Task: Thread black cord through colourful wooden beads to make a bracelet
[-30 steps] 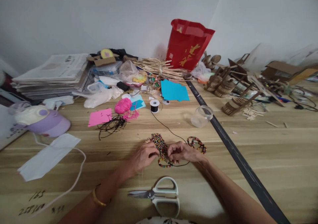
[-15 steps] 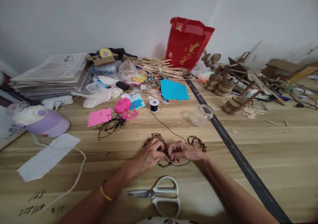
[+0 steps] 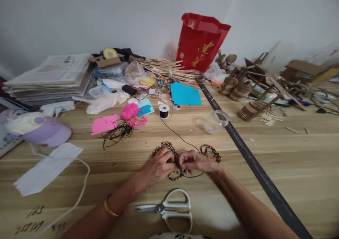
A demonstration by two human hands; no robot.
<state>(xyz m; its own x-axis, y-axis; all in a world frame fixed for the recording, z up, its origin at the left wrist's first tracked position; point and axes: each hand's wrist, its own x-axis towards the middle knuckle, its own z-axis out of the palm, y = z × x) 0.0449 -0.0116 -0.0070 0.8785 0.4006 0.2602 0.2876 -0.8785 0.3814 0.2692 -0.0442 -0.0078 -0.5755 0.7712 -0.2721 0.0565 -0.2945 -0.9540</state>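
My left hand (image 3: 157,167) and my right hand (image 3: 194,161) meet over a pile of multicoloured beaded strands (image 3: 167,150) on the wooden table (image 3: 278,161). Both hands have their fingers pinched together on the beads and a thin black cord (image 3: 180,136). The cord runs up from my fingers to a small black spool (image 3: 164,111). A finished beaded bracelet (image 3: 210,152) lies just right of my right hand. White-handled scissors (image 3: 171,208) rest below my hands, near the table's front edge.
A clear jar (image 3: 216,122) stands right of the spool. Pink yarn (image 3: 129,112), tangled black cord (image 3: 116,133), pink paper (image 3: 104,124) and blue paper (image 3: 184,94) lie behind. A red bag (image 3: 201,42), newspaper stack (image 3: 50,78), purple cap (image 3: 39,129) and wooden models (image 3: 246,90) crowd the back.
My left hand slid right over the beaded pile toward my right hand, covering more of the beads. The view shifted slightly.
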